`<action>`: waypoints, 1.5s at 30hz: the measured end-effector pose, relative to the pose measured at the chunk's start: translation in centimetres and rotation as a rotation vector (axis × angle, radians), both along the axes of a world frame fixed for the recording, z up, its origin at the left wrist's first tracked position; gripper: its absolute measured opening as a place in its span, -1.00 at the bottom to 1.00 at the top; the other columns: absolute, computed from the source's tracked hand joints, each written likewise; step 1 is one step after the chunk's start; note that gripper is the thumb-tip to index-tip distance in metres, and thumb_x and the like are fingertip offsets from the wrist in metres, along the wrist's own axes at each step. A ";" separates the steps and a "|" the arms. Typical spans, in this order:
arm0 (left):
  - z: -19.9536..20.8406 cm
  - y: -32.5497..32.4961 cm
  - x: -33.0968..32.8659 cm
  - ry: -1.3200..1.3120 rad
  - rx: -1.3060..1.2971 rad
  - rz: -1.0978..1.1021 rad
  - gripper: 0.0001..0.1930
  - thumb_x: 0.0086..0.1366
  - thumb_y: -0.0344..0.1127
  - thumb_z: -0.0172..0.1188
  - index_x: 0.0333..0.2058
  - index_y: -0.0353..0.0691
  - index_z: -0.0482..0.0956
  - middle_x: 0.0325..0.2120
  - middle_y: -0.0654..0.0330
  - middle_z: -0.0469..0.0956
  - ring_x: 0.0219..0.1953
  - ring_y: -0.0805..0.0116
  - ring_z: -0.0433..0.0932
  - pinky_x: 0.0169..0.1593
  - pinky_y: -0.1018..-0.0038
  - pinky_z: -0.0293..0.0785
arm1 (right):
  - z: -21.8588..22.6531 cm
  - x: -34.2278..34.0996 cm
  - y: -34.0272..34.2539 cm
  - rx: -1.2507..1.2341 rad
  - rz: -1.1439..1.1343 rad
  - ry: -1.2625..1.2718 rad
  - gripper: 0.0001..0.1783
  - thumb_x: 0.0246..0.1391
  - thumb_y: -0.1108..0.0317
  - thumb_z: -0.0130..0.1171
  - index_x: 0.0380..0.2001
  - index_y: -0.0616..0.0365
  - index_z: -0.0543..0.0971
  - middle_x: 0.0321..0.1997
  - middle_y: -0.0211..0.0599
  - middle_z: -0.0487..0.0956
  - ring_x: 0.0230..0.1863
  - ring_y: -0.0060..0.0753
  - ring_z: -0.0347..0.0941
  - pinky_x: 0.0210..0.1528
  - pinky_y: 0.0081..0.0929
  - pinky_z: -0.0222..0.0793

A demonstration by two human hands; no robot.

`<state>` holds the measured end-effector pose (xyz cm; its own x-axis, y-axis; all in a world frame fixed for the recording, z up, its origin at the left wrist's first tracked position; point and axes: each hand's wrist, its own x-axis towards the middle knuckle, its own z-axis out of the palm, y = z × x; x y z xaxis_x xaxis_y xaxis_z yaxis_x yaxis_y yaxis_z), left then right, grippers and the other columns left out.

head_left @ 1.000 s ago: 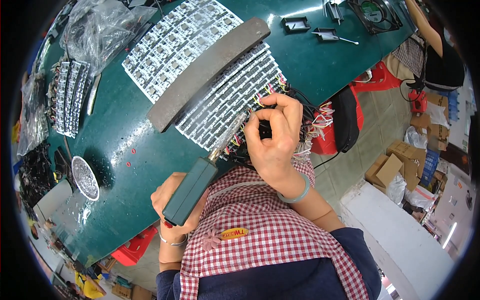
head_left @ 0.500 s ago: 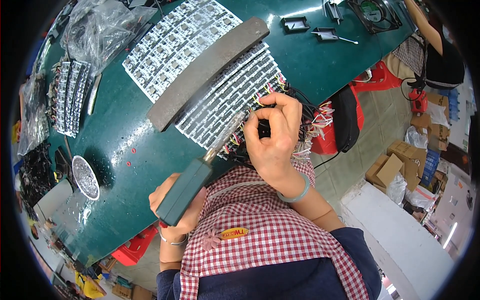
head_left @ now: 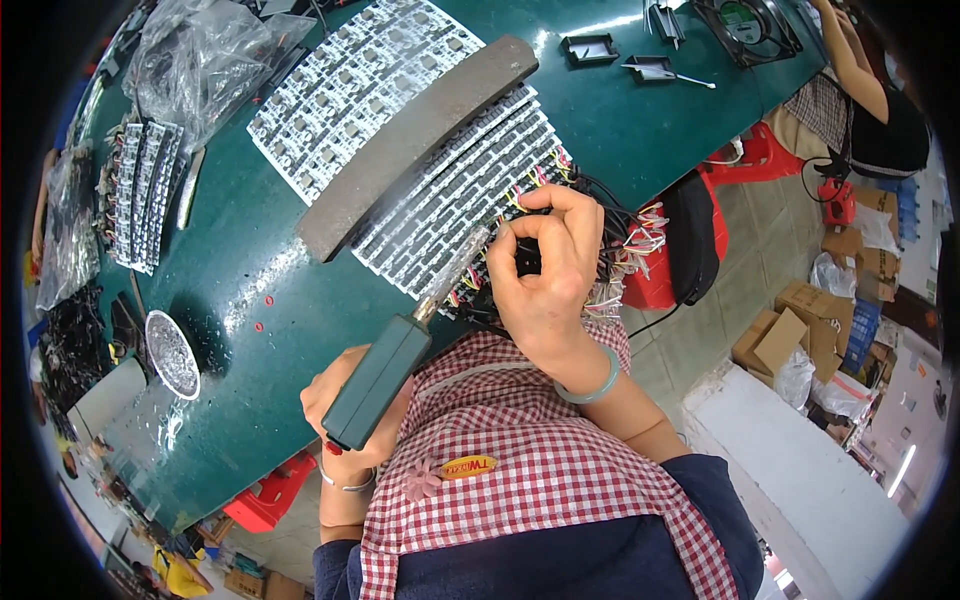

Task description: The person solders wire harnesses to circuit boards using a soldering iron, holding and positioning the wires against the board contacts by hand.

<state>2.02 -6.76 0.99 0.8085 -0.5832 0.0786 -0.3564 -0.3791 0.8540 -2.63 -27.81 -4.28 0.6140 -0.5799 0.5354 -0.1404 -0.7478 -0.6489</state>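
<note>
My left hand [head_left: 326, 392] is closed round the dark green handle of a soldering iron [head_left: 378, 382]. The iron's metal shaft slants up to the right, its tip at the near edge of a stack of circuit board strips [head_left: 440, 200]. Close to that tip, my right hand [head_left: 552, 285] pinches a thin wire [head_left: 502, 220] at the board edge between thumb and forefinger. Red, white and yellow wires [head_left: 453, 298] stick out along the same edge. A heavy curved metal bar [head_left: 420, 150] lies across the boards. Beyond it spreads a larger sheet of boards [head_left: 350, 85].
At the left a bowl [head_left: 172, 355] of silvery bits sits on the green table [head_left: 235, 345]. More wired boards [head_left: 145, 195] and plastic bags [head_left: 200, 70] lie farther left. Small black trays [head_left: 590, 49] and a fan [head_left: 748, 28] are at the far right, near another person [head_left: 880, 110].
The soldering iron's handle has shifted slightly to the right with my left hand. My right hand keeps its pinch in place. The other person's arms have moved at the far right.
</note>
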 end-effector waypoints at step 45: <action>-0.3 1.3 -1.6 0.179 -0.109 0.287 -0.72 -0.14 -0.52 0.39 -0.34 -0.36 0.67 -0.51 0.13 0.58 -0.56 0.30 0.53 -0.42 0.46 0.42 | 0.0 -0.6 0.2 0.080 0.020 -0.029 -0.73 -0.27 0.71 0.27 -0.42 0.27 0.49 -0.11 -0.13 0.46 -0.23 -0.13 0.35 -0.23 -0.26 0.31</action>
<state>0.46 -5.46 0.68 0.9449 -0.3260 -0.0300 -0.0893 -0.3450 0.9343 -3.21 -27.60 -4.29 0.6107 -0.6095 0.5055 -0.1067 -0.6959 -0.7102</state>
